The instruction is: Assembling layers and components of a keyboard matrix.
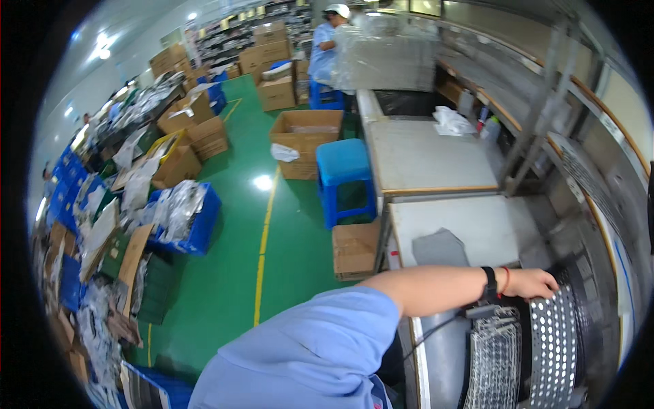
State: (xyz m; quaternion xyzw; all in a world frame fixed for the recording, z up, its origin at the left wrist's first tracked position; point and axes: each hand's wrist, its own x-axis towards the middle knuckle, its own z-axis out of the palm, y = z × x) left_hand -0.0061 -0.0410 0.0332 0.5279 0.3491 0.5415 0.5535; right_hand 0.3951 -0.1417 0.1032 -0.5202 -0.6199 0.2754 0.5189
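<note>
My left arm, in a light blue short sleeve, reaches across to the bench at the right. My left hand (pixel 533 283) is closed at the far edge of a perforated panel (pixel 553 347) with rows of bright round holes; its fingertips curl over that edge. A black wristband (pixel 489 283) and a red cord circle the wrist. Beside the panel sits a stack of wire-like metal racks (pixel 496 358), with a dark cable running to a grey part near its top. A grey cloth-like sheet (pixel 439 248) lies on the bench beyond my forearm. My right hand is out of view.
A white-topped bench (pixel 477 211) with metal shelf posts (pixel 541 102) runs along the right. Left of it stand a blue stool (pixel 343 163) and cardboard boxes (pixel 305 136). Blue crates (pixel 204 218) hold wrapped items at left. A person (pixel 325 48) works farther back.
</note>
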